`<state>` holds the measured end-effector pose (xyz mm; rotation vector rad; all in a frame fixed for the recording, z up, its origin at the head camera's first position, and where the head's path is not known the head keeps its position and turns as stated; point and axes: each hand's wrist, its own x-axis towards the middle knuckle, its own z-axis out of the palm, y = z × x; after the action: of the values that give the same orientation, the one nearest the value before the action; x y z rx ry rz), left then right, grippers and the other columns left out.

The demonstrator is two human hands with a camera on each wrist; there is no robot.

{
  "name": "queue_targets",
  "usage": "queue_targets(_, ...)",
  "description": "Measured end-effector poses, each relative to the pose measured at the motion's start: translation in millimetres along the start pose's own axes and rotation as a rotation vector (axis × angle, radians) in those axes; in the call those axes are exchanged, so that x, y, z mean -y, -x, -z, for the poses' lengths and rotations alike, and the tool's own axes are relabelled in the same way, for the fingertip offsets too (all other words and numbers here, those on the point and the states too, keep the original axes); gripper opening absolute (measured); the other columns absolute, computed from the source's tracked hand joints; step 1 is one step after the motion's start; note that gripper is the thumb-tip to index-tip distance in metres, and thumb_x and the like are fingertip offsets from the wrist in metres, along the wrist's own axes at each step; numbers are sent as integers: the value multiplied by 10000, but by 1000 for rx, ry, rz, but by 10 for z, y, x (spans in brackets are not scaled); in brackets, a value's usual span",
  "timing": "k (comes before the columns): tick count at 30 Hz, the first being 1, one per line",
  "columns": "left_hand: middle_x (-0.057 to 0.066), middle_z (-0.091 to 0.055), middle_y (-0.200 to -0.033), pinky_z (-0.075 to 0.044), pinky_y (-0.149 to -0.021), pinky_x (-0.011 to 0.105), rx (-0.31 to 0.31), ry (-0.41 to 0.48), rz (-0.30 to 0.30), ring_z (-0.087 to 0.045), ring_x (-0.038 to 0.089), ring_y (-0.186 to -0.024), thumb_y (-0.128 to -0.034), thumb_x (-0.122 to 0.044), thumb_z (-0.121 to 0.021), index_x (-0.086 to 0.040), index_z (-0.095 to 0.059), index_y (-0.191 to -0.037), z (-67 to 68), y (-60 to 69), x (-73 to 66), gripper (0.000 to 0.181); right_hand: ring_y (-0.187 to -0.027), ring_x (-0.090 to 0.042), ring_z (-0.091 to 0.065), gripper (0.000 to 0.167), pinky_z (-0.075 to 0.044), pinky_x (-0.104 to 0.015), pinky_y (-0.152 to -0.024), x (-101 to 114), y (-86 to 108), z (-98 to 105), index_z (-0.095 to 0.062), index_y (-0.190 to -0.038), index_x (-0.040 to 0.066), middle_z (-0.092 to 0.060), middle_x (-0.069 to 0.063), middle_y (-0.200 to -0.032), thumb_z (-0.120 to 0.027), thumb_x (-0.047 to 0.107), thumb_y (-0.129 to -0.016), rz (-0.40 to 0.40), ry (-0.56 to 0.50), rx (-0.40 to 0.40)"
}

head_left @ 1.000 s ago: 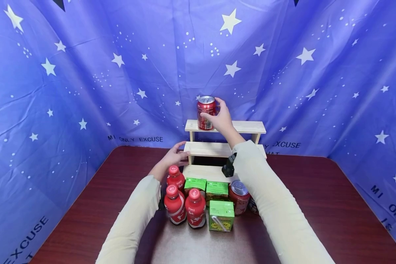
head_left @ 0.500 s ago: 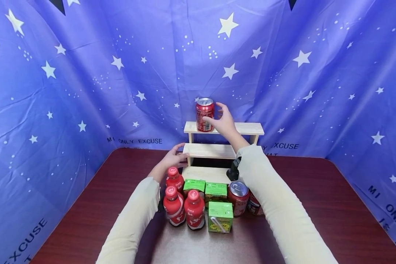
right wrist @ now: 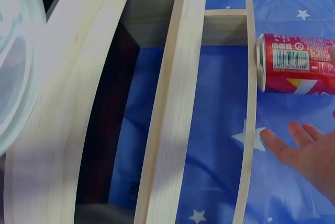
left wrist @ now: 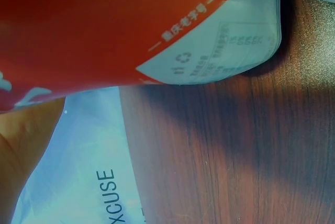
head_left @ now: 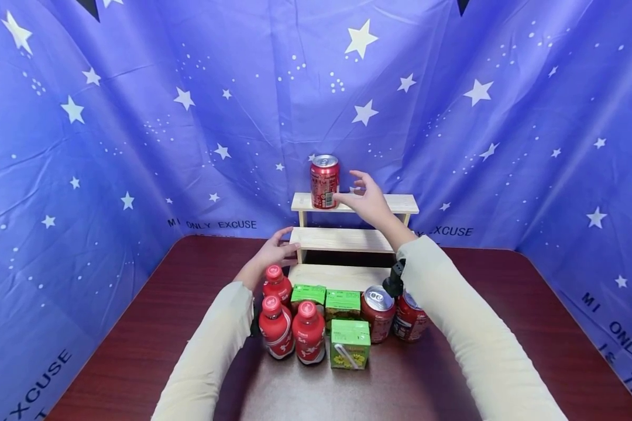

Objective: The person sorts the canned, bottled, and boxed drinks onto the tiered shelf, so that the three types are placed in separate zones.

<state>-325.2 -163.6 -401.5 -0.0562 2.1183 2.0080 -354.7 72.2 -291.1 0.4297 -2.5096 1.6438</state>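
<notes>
A red soda can point(head_left: 325, 182) stands upright on the left part of the top tier of a wooden three-step display stand point(head_left: 342, 238). Just right of the can is my right hand point(head_left: 371, 203), fingers spread and apart from it; the thumb tip is at the can's lower right side, contact uncertain. In the right wrist view the can point(right wrist: 298, 64) appears sideways, beside the spread fingers point(right wrist: 301, 145). My left hand point(head_left: 271, 252) grips the left end of the middle tier, with thumb in front and fingers behind. A red bottle point(left wrist: 120, 30) fills the left wrist view's top.
Before the stand are several red bottles point(head_left: 309, 336), green drink cartons point(head_left: 350, 345) and two more red cans point(head_left: 378, 316), the rightmost point(head_left: 409, 321) partly behind the right sleeve. A starry blue cloth point(head_left: 232, 117) surrounds the dark red table point(head_left: 137, 316).
My right hand has let go of the can and drawn back to the right, its fingers now spread. The can stays on the top tier. My left hand keeps its place.
</notes>
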Motion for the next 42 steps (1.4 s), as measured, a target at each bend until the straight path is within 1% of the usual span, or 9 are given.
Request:
queue_targets(7, 276, -442, -1298, -495, -977, 489, 2, -5, -3, -489, 457, -1194, -949, -55, -511, -169, -197, -1494, -27, 4, -20, 640, -1322, -361, -388, 717, -407, -528, -1057, -27, 114, 117, -376, -1415, 133, -363, -181, -1457, -717, 339, -819, 4, 69, 43)
queue_targets(11, 271, -441, -1294, -496, -975, 490, -4, -12, 1, -500, 447, -1182, -950, -62, -511, -168, -201, -1493, -33, 10, -21, 634, -1297, -363, -419, 697, -408, -517, -1060, -56, 182, 146, -396, -1403, 121, -387, -191, -1438, -714, 337, -821, 27, 102, 56)
queue_targets(15, 267, -435, -1276, -497, -973, 494, 14, -8, 1, -494, 418, -1191, -953, -70, -511, -153, -190, -1495, -31, 39, -31, 635, -1277, -365, -437, 705, -420, -504, -1052, -97, 282, 157, -394, -1406, 125, -392, -196, -1428, -716, 343, -818, 38, 114, 92)
queue_targets(20, 275, -428, -1274, -474, -997, 504, 22, -4, 12, -481, 406, -1193, -954, -60, -504, -134, -192, -1493, -70, 183, -142, 627, -1275, -343, -446, 730, -417, -504, -1056, -117, 422, 171, -392, -1412, 144, -395, -147, -1446, -722, 386, -806, 67, 124, 143)
queue_targets(22, 279, -420, -1282, -453, -1018, 512, 21, -6, 16, -469, 414, -1205, -959, -54, -489, -128, -187, -1493, -89, 241, -182, 618, -1271, -343, -452, 719, -413, -512, -1056, -115, 475, 182, -398, -1407, 148, -407, -153, -1438, -720, 384, -809, 78, 128, 156)
queue_targets(26, 273, -421, -1283, -435, -1036, 518, 28, 0, 18, -456, 418, -1224, -960, -52, -484, -127, -176, -1497, -100, 286, -206, 623, -1266, -338, -460, 700, -419, -515, -1050, -128, 590, 220, -412, -1394, 145, -422, -148, -1428, -720, 377, -811, 75, 155, 178)
queue_targets(33, 248, -437, -1248, -436, -1037, 515, 20, -1, 24, -449, 417, -1235, -964, -46, -473, -122, -167, -1498, -96, 292, -216, 621, -1264, -336, -468, 676, -439, -509, -1033, -183, 778, 299, -435, -1374, 130, -470, -163, -1377, -724, 364, -809, 79, 193, 203)
queue_targets(39, 284, -398, -1302, -415, -1050, 533, 22, 12, 15, -416, 430, -1259, -965, -36, -464, -111, -156, -1499, -86, 287, -231, 621, -1259, -349, -467, 640, -499, -501, -961, -273, 918, 378, -448, -1358, 131, -473, -167, -1373, -722, 335, -816, 90, 177, 222)
queue_targets(42, 291, -390, -1320, -414, -1053, 529, 26, 12, 16, -412, 426, -1267, -966, -39, -464, -115, -154, -1500, -86, 291, -236, 622, -1242, -357, -479, 636, -495, -496, -968, -339, 1004, 419, -452, -1352, 106, -477, -167, -1373, -725, 316, -817, 95, 168, 227)
